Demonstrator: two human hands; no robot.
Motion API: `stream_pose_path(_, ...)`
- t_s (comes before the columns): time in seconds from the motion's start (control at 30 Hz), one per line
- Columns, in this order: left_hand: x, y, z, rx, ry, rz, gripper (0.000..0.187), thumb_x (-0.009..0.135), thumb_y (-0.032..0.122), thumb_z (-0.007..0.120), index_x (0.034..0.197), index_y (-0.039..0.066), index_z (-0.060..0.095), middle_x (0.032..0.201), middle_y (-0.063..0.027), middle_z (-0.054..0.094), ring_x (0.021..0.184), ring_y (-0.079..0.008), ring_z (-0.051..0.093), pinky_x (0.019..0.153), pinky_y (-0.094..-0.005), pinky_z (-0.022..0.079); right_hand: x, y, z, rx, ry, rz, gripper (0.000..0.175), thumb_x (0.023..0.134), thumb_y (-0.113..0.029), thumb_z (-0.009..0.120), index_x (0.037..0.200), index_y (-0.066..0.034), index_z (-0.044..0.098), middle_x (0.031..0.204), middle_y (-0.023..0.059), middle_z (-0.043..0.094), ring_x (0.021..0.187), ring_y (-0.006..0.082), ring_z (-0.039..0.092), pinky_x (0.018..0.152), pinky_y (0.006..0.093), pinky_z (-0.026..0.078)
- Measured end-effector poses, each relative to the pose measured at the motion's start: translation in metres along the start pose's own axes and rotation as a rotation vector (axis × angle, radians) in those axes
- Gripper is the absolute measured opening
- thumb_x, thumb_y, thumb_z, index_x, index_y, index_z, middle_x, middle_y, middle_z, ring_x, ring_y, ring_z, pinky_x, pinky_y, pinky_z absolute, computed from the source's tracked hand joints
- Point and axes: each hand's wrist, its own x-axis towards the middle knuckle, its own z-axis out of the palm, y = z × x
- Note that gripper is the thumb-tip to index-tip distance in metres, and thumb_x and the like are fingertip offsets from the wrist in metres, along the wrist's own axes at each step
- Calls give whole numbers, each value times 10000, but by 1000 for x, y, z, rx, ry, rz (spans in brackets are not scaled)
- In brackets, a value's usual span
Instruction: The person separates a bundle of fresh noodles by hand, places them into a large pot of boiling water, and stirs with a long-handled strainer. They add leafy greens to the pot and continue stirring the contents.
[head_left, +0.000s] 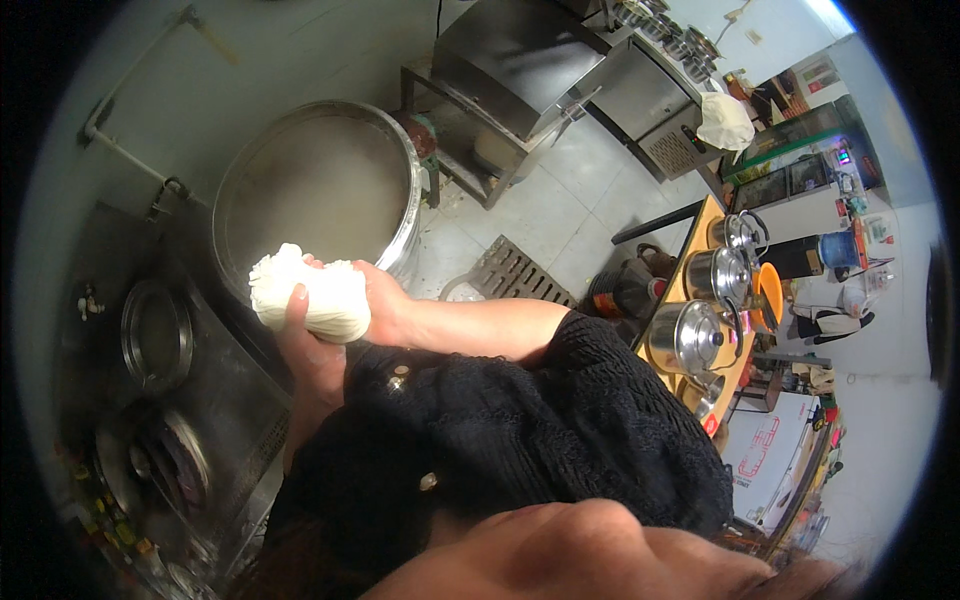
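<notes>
A thick bundle of pale dough strands, seemingly noodles (319, 298), is gripped between my two hands at the near rim of a large round metal pot. My left hand (307, 345) presses the bundle from the near side, its thumb up across the strands. On the other side my right hand (381, 300) wraps around the bundle's end, with some fingertips showing above it. The pot (414, 169) holds cloudy greyish contents, and the bundle overlaps its edge in view.
A dark metal counter (232, 367) with a round metal tray (127, 337) lies left. Behind the pot stands a steel machine on a frame (487, 196). Lidded steel pots (682, 337) stand on a wooden table (701, 225) at right. A slotted drain grate (517, 274) is in the tiled floor.
</notes>
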Motion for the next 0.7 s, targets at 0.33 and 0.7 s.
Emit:
stream_pose_path(0.33, 5, 9, 14, -304, 218, -245, 633, 889, 279, 658, 1431, 17, 465, 1342, -119, 564, 1265, -263, 534, 1115, -454, 407, 3, -1, -7, 1, -28, -30, 462, 1064, -212, 235, 1314, 47, 524, 1318, 179, 622, 1205, 330, 604, 1084, 439, 452)
stream_pose_path(0.7, 3, -1, 1, -184, 192, -235, 502, 979, 300, 563, 1369, -11, 507, 1304, -132, 582, 1225, -271, 554, 1074, -417, 434, 4, -1, -8, -9, -26, -31, 488, 1064, -235, 225, 1330, 49, 520, 1368, 177, 606, 1245, 330, 590, 1119, 434, 423)
